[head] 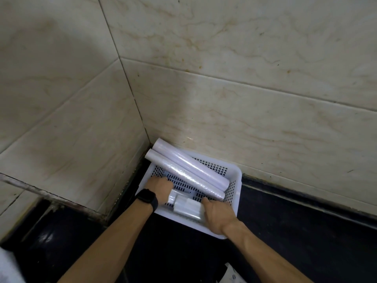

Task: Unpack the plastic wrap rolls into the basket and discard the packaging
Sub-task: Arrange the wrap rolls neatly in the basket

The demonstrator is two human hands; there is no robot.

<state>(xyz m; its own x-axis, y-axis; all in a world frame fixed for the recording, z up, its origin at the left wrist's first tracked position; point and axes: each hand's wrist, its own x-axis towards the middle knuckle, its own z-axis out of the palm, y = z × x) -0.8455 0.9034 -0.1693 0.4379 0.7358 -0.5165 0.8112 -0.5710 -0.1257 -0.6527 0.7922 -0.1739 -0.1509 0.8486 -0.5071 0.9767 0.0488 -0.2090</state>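
Found left hand (161,185), with black watch (147,198), reaching into left of white basket (234,174) in tiled corner; could not determine grip. Recorded two long rolls (189,174) lying diagonally inside, far ends over far-left rim. Noted short rolls (187,207) across near rim, right end held by right hand (218,215). Logged hands apart.

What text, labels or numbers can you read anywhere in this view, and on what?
No text here can be read.
Long rolls: plain, no label showing.
Short rolls: clear wrap, no print visible.
Basket: no marking visible.
Watch: screen dark.
Packaging at the bottom edge: tiny dark marks, too blurred to read.
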